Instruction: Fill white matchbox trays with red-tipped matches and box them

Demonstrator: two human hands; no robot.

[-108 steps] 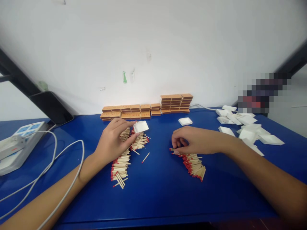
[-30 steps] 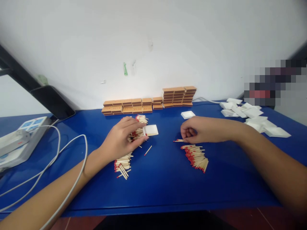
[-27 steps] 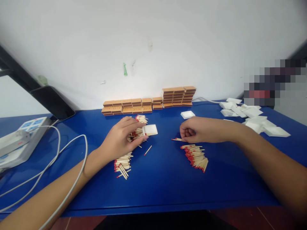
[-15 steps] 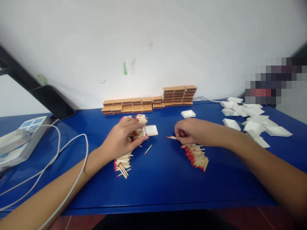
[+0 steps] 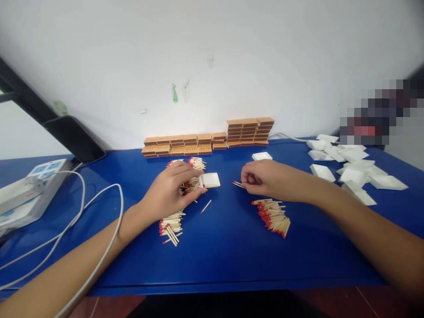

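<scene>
Between thumb and fingers, my left hand [image 5: 174, 187] grips the left end of a small white matchbox tray [image 5: 211, 179], with a match or more along its near side. My right hand [image 5: 256, 177] is closed in a pinch on matches [image 5: 237, 183] whose red heads point left toward the tray. Below that hand lies a fanned pile of red-tipped matches [image 5: 271, 216]. More matches [image 5: 172, 223] lie heaped under and around my left hand, partly hidden by it. A single loose match [image 5: 206, 206] rests on the table below the tray.
Orange matchboxes [image 5: 188, 143] stand stacked along the wall. One white tray [image 5: 262, 156] sits behind my right hand; several more [image 5: 356, 170] are heaped at right. A power strip [image 5: 43, 185], white cable [image 5: 121, 198] and dark phone-like slab [image 5: 74, 139] are at left on the blue table [image 5: 212, 256].
My right hand has lifted slightly away from the match pile, and the matches in it have tilted. My left hand still holds the tray. The whole view has shifted a little.
</scene>
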